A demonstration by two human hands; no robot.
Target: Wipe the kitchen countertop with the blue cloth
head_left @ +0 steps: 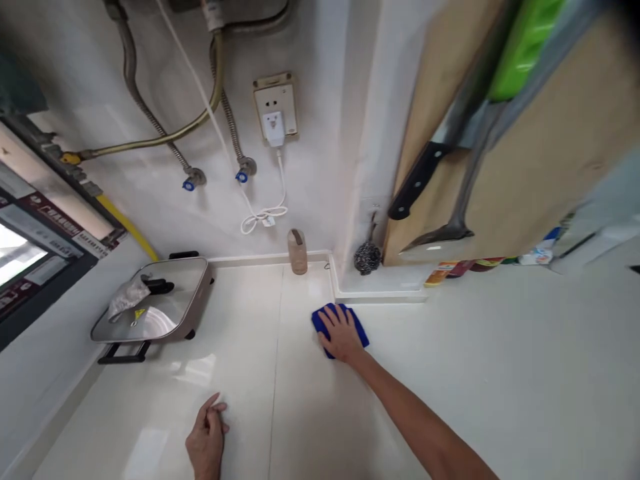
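My right hand (341,335) lies with spread fingers on top of a folded dark blue cloth (358,328), pressing it against the white countertop (305,413) just in front of the wall corner. The cloth's edges show on both sides of the hand. Lower left, my left hand (207,433) hovers over or rests on the counter; which one I cannot tell. Its fingers are loosely bent and apart, with nothing visible in them. A small translucent brownish bottle or cup (297,252) stands against the back wall, beyond the cloth.
An electric pan (165,307) with a glass lid stands at the left wall, a crumpled plastic bag on it. A steel wool scrubber (367,258) hangs by the corner. Knives, including a black-handled knife (419,181), hang before a wooden board (540,180). A plugged-in socket (277,110) and hoses line the wall.
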